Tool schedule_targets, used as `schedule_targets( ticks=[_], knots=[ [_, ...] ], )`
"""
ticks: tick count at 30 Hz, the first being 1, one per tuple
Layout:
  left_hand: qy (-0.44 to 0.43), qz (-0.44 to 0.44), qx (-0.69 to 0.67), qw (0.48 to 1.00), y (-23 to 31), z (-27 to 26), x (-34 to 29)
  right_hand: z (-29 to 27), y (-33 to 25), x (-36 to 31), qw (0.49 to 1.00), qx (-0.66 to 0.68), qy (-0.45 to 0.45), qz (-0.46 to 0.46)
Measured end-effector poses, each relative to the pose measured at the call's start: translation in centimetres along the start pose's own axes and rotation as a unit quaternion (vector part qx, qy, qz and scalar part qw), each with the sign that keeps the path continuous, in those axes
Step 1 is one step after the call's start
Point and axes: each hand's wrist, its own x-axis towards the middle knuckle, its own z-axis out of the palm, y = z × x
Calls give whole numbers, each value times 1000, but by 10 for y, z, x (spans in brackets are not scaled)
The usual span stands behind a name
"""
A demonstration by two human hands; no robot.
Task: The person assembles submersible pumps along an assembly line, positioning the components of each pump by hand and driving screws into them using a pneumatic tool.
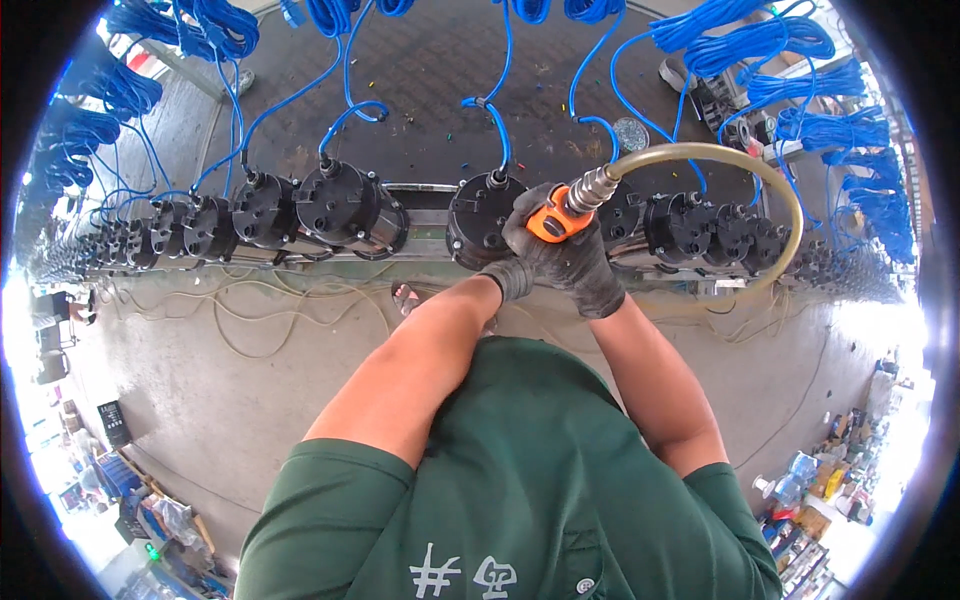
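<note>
Being clenched by two grey-gloved hands, left (pixel 528 240) and right (pixel 585 270), one orange-bodied air tool (pixel 553 222) with olive hose (pixel 720 155) is being held against one black round pump housing (pixel 485 222) on the line.

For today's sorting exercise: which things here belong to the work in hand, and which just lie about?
In use:
left hand
right hand
orange air tool
tan hose
black unit beneath them

Lying about:
coiled blue tubes
cables on floor
neighbouring black units
</note>
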Motion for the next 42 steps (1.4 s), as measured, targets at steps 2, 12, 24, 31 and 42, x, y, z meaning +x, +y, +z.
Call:
schedule_targets(
  ticks=[2, 12, 24, 31, 42],
  knots=[
    [4, 20, -8, 1000, -2, 0, -7, 3, -3, 2, 999, -20, -12, 31],
    [-142, 41, -46, 988, 17, -163, -117, -4, 8, 1, 979, 168, 10, 115],
    [320, -241, -61, 914, 2, -220, -26, -10, 18, 0, 992, -127, -10, 4],
    [151, -17, -30, 988, -81, -226, -22, 15, 17, 24, 994, 108, -21, 3],
    [110, -74, -132, 982, -62, -254, -36, 34, 38, 16, 979, 189, 31, 71]
  ],
)
